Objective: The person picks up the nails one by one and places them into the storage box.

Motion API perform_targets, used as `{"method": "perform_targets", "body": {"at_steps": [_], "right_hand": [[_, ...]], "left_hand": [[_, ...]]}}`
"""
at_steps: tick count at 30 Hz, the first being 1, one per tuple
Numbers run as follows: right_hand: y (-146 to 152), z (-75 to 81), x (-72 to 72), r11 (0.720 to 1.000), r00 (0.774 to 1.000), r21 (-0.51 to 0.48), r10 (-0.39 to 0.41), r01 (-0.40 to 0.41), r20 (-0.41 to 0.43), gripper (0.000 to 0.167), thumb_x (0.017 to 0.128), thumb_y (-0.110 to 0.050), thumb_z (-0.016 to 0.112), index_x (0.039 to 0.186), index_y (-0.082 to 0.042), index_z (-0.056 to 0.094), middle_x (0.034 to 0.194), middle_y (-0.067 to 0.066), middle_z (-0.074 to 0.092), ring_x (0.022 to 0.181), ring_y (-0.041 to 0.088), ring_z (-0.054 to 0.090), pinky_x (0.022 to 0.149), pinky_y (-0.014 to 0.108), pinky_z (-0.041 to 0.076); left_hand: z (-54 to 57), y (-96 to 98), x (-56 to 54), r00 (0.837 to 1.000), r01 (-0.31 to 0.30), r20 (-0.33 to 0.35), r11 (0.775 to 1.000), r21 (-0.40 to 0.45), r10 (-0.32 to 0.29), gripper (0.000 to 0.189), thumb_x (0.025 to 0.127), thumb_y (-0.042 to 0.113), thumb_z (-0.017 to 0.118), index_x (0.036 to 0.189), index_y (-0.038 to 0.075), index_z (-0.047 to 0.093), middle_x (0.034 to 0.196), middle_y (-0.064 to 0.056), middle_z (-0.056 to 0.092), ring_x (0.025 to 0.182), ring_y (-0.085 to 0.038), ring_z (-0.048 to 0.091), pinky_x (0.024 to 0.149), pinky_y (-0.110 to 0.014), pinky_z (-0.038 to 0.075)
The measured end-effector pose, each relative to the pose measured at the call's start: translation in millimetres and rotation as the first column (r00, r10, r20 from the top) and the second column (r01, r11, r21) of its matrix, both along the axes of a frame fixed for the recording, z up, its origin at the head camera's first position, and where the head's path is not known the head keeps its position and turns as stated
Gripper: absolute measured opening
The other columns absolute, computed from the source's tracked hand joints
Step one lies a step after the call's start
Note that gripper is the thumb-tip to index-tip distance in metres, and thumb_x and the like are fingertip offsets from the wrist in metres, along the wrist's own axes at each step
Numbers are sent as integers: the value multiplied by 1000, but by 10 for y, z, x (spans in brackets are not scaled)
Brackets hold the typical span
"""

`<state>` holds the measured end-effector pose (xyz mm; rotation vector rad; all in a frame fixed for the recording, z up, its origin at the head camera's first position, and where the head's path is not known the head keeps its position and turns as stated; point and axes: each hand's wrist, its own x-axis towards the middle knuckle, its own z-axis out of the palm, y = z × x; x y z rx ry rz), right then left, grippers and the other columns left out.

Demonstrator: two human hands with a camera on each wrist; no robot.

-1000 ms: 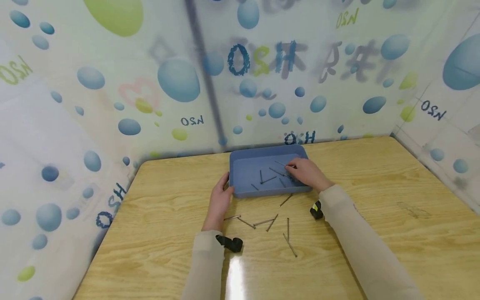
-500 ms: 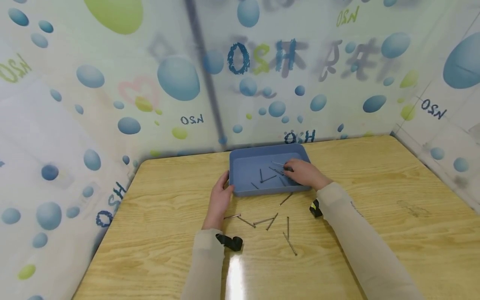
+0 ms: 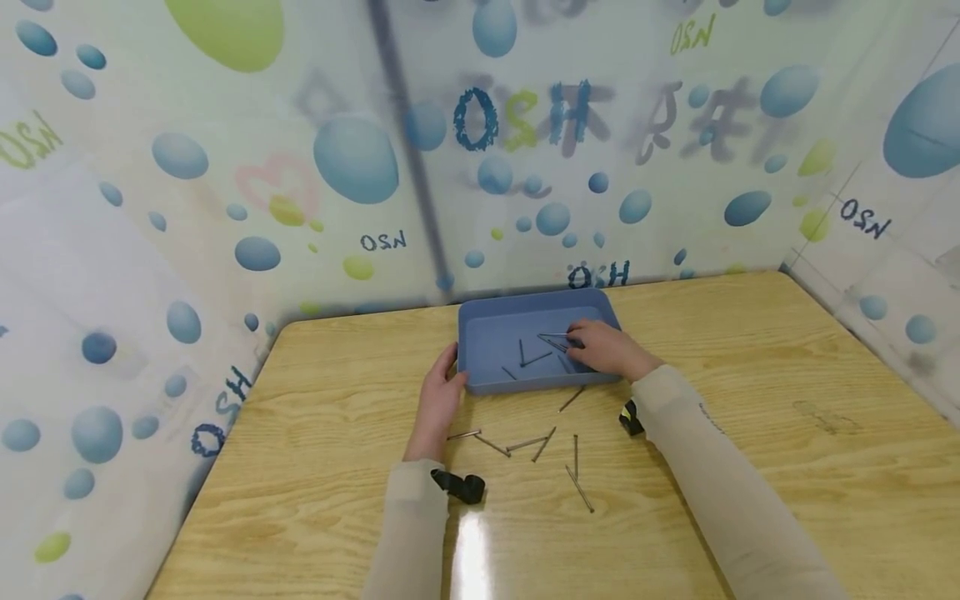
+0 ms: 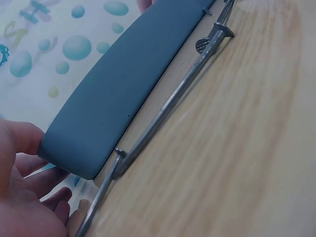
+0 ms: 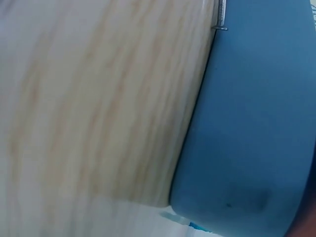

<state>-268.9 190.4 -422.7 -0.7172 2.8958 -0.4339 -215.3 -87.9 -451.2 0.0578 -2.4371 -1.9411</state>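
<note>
A blue rectangular tray point(image 3: 510, 312) stands on the wooden table with several long metal nails point(image 3: 536, 359) lying in it. My left hand point(image 3: 438, 400) holds the tray at its front left corner; in the left wrist view, the fingers point(image 4: 27, 137) meet the tray's end wall. Over the right part of the tray, my right hand point(image 3: 607, 346) pinches a nail point(image 3: 553, 335) that points left from the fingertips. Other nails partly disappear beneath that hand. The right wrist view shows mainly the tray's outer wall point(image 5: 247, 118), with the hand just at the edge.
Several loose nails point(image 3: 576, 457) lie on the table point(image 3: 337, 500) in front of the tray, one point(image 3: 572, 399) close to its front wall. A patterned curtain point(image 3: 300, 167) hangs behind the table. Black wrist straps point(image 3: 459, 486) sit on both sleeves.
My right hand has shifted slightly left and lower over the tray, and the nail in its fingers has turned nearly level. My left hand stays at the tray's corner.
</note>
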Motion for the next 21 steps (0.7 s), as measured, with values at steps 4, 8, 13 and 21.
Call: {"method": "perform_targets", "body": {"at_steps": [4,8,13,21], "right_hand": [[-14,3,8,1000,1000,17,7,-7,4,42,92,-22,49,123,5,50,128,19,43,117,35,40,95,47,32],[-6,12,36,1000,1000,18,2,-3,19,42,91,-22,49,123,6,50,129,20,43,118,36,38,96,48,30],[2,20,54,1000,999,2,-4,4,42,43,92,-22,48,125,5,49,131,19,42,120,37,36,97,49,28],[-7,20,34,1000,999,8,-15,15,49,43,92,-23,47,125,4,49,133,19,40,122,38,33,99,50,26]], "left_hand": [[-5,1,-4,1000,-1,-3,1000,14,1,51,90,10,47,139,15,34,140,3,33,130,-13,23,103,-36,22],[-15,15,-2,1000,5,-2,1000,12,-5,51,90,9,47,139,14,34,140,2,34,130,-14,24,103,-36,23],[-26,21,8,1000,7,4,1000,14,-7,52,90,9,47,139,15,34,140,2,34,130,-13,24,103,-36,23],[-1,11,8,1000,-3,-2,1000,10,3,51,90,10,47,139,16,34,140,3,34,129,-13,24,103,-35,23]]}}
